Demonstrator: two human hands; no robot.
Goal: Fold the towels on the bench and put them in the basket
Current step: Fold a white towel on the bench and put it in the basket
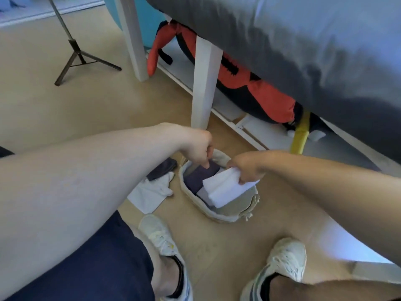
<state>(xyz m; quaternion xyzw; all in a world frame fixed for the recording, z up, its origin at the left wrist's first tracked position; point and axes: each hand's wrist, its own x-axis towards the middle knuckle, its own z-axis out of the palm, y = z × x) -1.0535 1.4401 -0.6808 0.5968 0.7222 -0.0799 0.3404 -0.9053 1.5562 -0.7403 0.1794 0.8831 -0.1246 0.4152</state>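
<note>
A small beige woven basket (236, 210) stands on the wooden floor between my feet and the bench. My right hand (247, 168) grips a folded white towel (225, 189) and holds it over the basket's opening. My left hand (198, 146) reaches down into the basket's far side, its fingers touching a folded dark purple towel (198, 177) that lies inside. A pale lavender cloth shows under the white towel. The tips of the left fingers are hidden by the cloth.
A white cloth (149, 195) and a dark cloth (161, 169) lie crumpled on the floor left of the basket. The grey padded bench (303, 40) with white legs (205, 83) stands behind. A red and black bag (249, 88) lies under it. A tripod (76, 55) stands far left.
</note>
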